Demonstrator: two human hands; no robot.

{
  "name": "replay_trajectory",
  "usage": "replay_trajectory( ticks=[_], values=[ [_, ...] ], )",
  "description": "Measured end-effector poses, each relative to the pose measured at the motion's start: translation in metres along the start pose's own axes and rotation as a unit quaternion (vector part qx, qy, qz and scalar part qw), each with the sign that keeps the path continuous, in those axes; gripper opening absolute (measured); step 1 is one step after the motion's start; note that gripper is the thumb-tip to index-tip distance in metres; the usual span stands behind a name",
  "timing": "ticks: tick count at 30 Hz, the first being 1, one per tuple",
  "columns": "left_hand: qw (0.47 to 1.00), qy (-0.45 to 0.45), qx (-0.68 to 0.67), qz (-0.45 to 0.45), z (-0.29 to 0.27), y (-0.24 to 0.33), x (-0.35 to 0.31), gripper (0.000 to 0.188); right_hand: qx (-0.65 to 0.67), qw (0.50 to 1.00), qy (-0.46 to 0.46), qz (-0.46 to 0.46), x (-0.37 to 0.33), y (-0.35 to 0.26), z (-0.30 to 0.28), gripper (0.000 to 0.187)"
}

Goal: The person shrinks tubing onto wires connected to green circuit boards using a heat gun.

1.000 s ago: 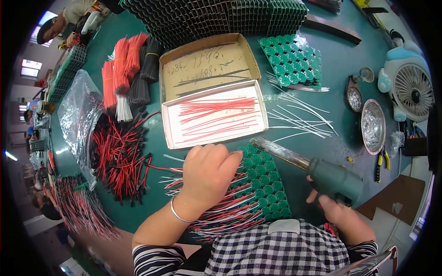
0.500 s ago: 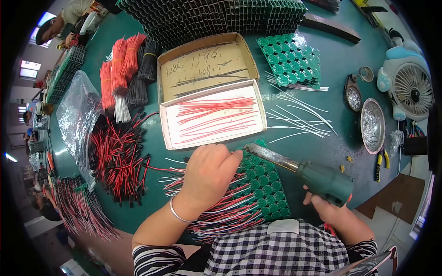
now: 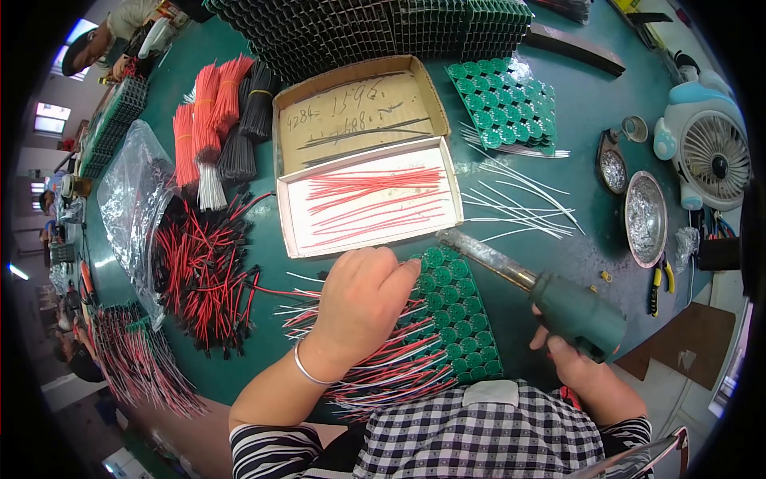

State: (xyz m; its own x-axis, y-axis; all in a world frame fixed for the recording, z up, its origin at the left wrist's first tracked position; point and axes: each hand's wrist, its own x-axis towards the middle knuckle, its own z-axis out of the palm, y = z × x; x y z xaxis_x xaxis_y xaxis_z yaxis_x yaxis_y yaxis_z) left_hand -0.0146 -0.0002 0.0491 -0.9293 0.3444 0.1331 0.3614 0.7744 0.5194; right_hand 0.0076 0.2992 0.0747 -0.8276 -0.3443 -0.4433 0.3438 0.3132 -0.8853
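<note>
Green-topped table [image 3: 542, 259], crowded, its edges bent by the wide lens; another person [image 3: 128, 24] at work at the far upper left. Dark, gridded stack [image 3: 359, 36] along the back, with bundles of red wires [image 3: 207, 112] and black wires [image 3: 259, 104] left of an opened shallow box [image 3: 399, 231]; loose red wires [image 3: 375, 184] inside its white half. Main subject: green panel of round circuit boards [image 3: 459, 311], flat on the table between the two hands, below the box; a row of red, white and black leads [image 3: 399, 367] overlies its left part and spreads leftward. Left hand [image 3: 363, 291], bangle at wrist, sits over the panel's upper left corner, fingers curled, thumb near the index; fingertips hidden, so how tightly its grip is closed, and on what, cannot tell. Right hand [image 3: 574, 363] has its grip wrapped round a dark green tool [image 3: 578, 315] with a metal barrel; barrel slants up-left, tip near the panel's top edge and the box's lower right corner. Right of these: scattered white wires [image 3: 527, 211], oval metal dish [image 3: 645, 219], yellow-and-black-handled pliers [image 3: 661, 287], blue-and-white fan [image 3: 714, 148]. Left side: red-and-black wire heap [image 3: 207, 279] beside a clear plastic bag [image 3: 132, 199].
</note>
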Motion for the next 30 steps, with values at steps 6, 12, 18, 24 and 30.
replay_trajectory(
  ticks=[6, 12, 18, 24, 30],
  values=[
    [1.0, -0.004, 0.007, -0.005, -0.001, 0.002, 0.001, 0.018, -0.006, 0.995, -0.038, -0.091, 0.005, 0.003, -0.004, 0.045],
    [0.999, 0.022, -0.026, -0.032, 0.001, 0.005, -0.001, 0.019, 0.049, 0.997, -0.01, -0.052, 0.007, -0.006, 0.002, 0.033],
    [0.998, 0.022, -0.032, -0.044, 0.003, 0.008, -0.004, 0.02, -0.017, 0.999, -0.036, 0.002, 0.003, -0.009, -0.001, 0.033],
    [0.998, 0.021, -0.032, -0.04, 0.004, 0.007, -0.004, 0.02, -0.039, 0.999, -0.015, 0.02, -0.003, -0.001, 0.0, 0.038],
    [0.999, 0.026, -0.029, -0.034, 0.004, 0.006, -0.004, 0.02, -0.047, 0.998, -0.023, 0.015, -0.002, -0.001, -0.001, 0.038]
  ],
)
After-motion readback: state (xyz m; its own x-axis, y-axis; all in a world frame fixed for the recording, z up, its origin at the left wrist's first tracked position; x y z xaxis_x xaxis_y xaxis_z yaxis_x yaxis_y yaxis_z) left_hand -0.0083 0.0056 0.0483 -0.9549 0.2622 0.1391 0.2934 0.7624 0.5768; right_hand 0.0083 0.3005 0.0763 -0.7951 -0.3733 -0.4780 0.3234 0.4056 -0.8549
